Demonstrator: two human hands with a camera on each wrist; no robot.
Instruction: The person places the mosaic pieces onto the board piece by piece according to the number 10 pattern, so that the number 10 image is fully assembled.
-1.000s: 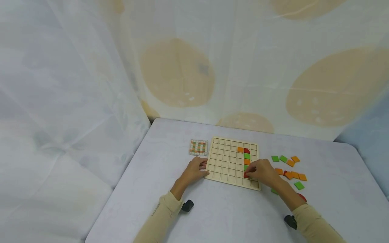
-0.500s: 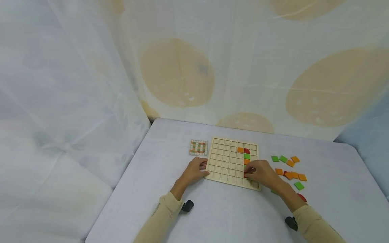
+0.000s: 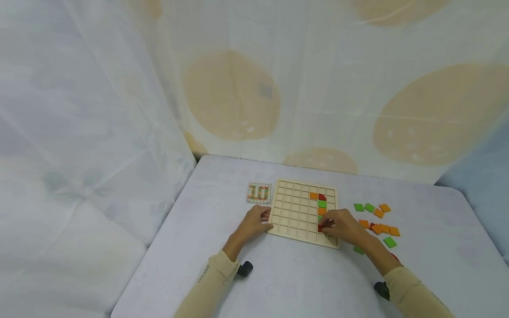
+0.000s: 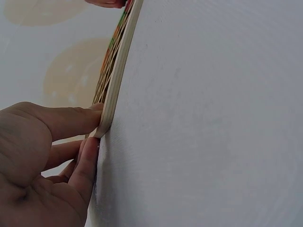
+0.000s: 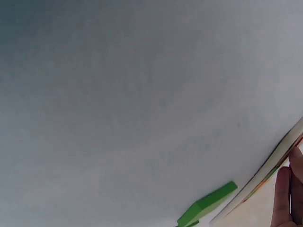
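white table | 1 grid board | left hand steadies board edge | right hand pinches 1 red tile

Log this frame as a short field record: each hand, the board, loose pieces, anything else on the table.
left hand: fingers against the grid board's left edge, holding it steady
right hand: fingertips on a red tile in the board's right part
grid board: wooden, flat on the table; a column of orange, red and green tiles set at right
loose tiles: green, orange, red, right of the board
pattern card: left of the board
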